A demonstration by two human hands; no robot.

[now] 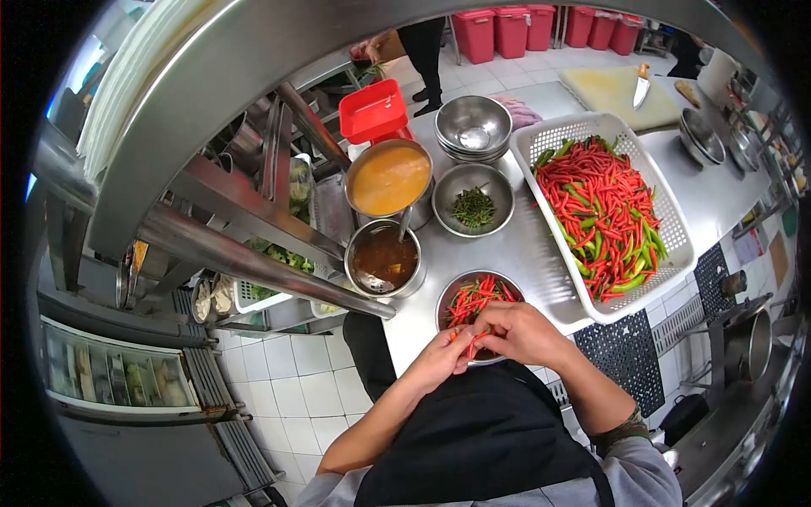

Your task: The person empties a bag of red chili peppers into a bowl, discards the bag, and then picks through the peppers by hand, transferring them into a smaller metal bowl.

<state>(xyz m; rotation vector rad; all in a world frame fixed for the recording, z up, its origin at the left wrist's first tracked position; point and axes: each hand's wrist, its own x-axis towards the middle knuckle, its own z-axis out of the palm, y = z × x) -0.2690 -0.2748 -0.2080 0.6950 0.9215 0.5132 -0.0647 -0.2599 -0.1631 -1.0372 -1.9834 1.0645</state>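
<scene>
Left hand (pixel 441 352) and right hand (pixel 515 331) meet at a red chilli (pixel 478 341) over a steel bowl (pixel 442 311)
Fingertips of both pinch the chilli, which lies between them, long axis slanting from hand to hand, neither clearly nearer; the bowl beneath holds red and green chillies, the white basket (pixel 681 235) rightward a heap of both, 1 bowl ahead (pixel 500 183) thin green pieces

Yeah, can't read any text, brands or numbers here, sorry. The pale sheet (pixel 748 248) way over on the right is too small and blurry to tell if it's got print on it. Same deal with the red bins (pixel 511 35) at the back and the knife blade (pixel 641 93), nothing legible on those.
</scene>
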